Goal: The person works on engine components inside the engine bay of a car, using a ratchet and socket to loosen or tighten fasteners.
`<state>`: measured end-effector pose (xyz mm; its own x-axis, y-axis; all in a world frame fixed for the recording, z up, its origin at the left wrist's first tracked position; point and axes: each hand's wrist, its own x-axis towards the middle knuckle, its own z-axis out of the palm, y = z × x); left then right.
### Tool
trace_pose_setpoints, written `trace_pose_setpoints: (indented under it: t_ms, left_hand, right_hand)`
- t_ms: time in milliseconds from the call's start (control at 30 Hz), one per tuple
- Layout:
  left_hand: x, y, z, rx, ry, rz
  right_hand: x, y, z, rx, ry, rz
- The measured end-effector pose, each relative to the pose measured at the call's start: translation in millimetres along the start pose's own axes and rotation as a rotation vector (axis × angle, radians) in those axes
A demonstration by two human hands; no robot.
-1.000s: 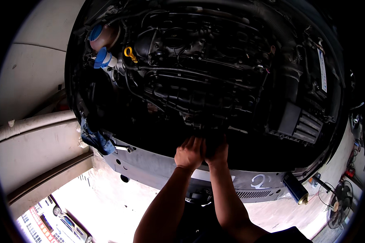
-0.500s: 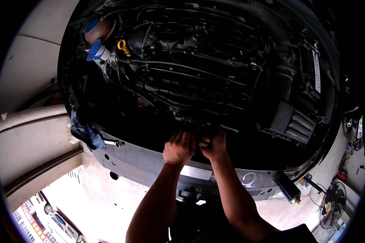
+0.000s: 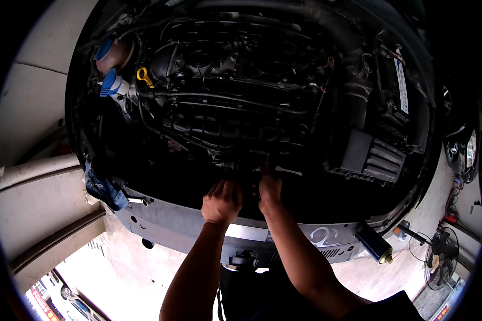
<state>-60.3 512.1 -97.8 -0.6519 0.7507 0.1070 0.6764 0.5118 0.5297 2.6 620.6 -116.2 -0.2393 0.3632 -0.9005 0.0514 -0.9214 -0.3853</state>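
Observation:
Both of my hands reach into the dark gap between the engine [image 3: 219, 101] and the grey front crossmember [image 3: 182, 222] of a car. My left hand [image 3: 222, 201] is closed, its fingers curled down into the shadow behind the crossmember. Beside it, a little apart, my right hand [image 3: 270, 188] has its fingers bent inward and mostly lost in the dark. What either hand grips is hidden. Just beyond the right hand lies a thin light metal bar [image 3: 287, 170], like a tool handle.
On the crossmember's left end lie a dark blue cloth [image 3: 104, 187] and a chrome tool [image 3: 138, 201]. A dark spray can [image 3: 373, 243] leans at its right. A yellow dipstick handle [image 3: 144, 76], the air filter box [image 3: 372, 155] and a fan [image 3: 442, 259] stand around.
The whole view has shifted slightly, the engine sliding left in it. My hands have drawn a little apart, the right one now showing less of its fingers.

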Motion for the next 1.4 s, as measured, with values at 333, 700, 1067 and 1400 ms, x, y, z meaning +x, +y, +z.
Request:
trace_pose_setpoints:
  t_ms: [333,700,1067,1400]
  left_hand:
    - [1,3,-4,0.036,-0.067,-0.020]
    - [1,-1,-3,0.024,-0.048,0.011]
    - [0,-3,0,0.030,0.014,0.059]
    - [2,-3,0,0.048,0.010,0.099]
  right_hand:
    - [23,4,-35,0.745,-0.546,0.291]
    - [30,2,-46,0.409,-0.503,0.228]
    - [20,6,-20,-0.286,0.231,-0.061]
    - [16,12,-3,-0.193,0.176,-0.104]
